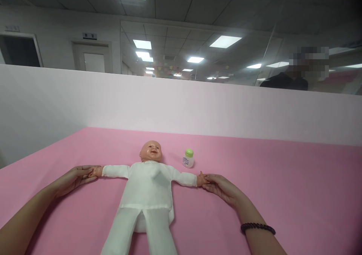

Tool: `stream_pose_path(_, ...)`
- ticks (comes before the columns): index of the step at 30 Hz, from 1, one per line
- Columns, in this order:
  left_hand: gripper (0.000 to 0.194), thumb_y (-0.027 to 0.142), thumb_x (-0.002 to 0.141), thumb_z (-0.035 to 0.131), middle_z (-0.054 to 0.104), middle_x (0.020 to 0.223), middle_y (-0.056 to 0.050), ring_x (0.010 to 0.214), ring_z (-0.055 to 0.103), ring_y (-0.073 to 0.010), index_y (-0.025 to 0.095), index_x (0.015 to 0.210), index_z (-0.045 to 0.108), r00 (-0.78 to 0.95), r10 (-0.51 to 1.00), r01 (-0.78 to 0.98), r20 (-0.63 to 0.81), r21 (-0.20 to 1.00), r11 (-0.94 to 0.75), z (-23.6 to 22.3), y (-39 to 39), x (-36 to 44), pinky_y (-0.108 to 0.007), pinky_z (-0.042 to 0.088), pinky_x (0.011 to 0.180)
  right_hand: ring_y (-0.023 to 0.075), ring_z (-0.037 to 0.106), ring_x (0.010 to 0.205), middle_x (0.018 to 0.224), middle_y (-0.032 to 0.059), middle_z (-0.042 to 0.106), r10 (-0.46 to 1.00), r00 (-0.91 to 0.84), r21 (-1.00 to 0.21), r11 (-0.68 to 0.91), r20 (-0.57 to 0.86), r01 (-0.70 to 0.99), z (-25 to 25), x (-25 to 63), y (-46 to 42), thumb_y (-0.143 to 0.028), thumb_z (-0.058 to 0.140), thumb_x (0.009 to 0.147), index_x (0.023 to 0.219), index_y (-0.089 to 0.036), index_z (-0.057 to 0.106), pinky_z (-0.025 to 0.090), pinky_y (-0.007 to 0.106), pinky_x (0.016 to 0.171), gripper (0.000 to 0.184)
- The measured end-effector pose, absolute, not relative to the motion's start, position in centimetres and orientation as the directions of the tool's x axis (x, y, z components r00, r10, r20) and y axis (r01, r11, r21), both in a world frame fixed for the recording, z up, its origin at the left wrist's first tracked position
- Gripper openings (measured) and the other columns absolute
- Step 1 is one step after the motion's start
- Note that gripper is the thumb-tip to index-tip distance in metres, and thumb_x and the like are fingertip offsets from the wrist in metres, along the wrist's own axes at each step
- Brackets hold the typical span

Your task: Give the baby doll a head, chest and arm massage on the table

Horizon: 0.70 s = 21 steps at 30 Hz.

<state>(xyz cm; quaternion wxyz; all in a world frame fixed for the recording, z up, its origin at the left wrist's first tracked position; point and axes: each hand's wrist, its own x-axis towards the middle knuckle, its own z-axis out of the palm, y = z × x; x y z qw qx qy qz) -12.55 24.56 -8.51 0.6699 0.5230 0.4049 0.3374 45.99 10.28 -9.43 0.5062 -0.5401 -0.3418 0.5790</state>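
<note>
A baby doll (149, 187) in a white top and trousers lies on its back, both arms stretched out to the sides. My left hand (74, 178) is closed on the doll's hand at the left of the view. On the other side, my right hand (222, 189) grips the doll's other hand between thumb and fingers. Past the doll's arm on the right stands a small clear bottle (188, 158) with a green cap, near the doll's head and apart from both my hands. The doll's feet are cut off by the bottom edge.
The doll and bottle rest on a pink padded surface (283, 194). A white panel (181, 104) rises along its far edge. Behind it are a door (94, 60), a glass wall and, at right, a person in dark clothes (284, 81).
</note>
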Motion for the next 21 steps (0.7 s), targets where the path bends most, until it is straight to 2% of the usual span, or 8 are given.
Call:
stream_pose_path(7,0.047,0.033,0.070,0.082,0.066,0.131,-0.007,0.134,0.049,-0.0328,0.022,0.114,0.074,0.444,0.877,0.012,-0.182,0.980,0.197,-7.0,23.2,-11.5,-0.032,0.047,0.111,0.0158,0.069,0.089,0.098,0.0108,0.071,0.966,0.054,-0.947,-0.237,-0.254,-0.218,-9.7,46.2,10.3,-0.019,0.071,0.081,0.098,-0.009,0.072,0.059,0.023,0.088,0.020)
stream_pose_path(17,0.048,0.035,0.079,0.077,0.063,0.135,-0.008,0.133,0.051,-0.0306,0.021,0.124,0.069,0.483,0.857,0.052,-0.178,0.983,0.175,-7.3,23.4,-11.5,-0.034,0.045,0.114,0.0129,0.069,0.085,0.103,0.0126,0.071,0.961,0.059,-0.942,-0.251,-0.270,-0.222,-9.4,46.0,10.2,-0.024,0.080,0.079,0.104,-0.007,0.071,0.058,0.020,0.088,0.032)
stream_pose_path(21,0.046,0.036,0.081,0.075,0.061,0.138,-0.006,0.135,0.048,-0.0298,0.024,0.125,0.068,0.492,0.850,0.067,-0.187,0.982,0.177,-7.8,23.8,-11.8,-0.033,0.045,0.114,0.0127,0.070,0.085,0.103,0.0128,0.072,0.958,0.064,-0.940,-0.259,-0.279,-0.221,-9.5,46.1,10.3,-0.025,0.080,0.079,0.103,-0.007,0.072,0.058,0.019,0.087,0.031)
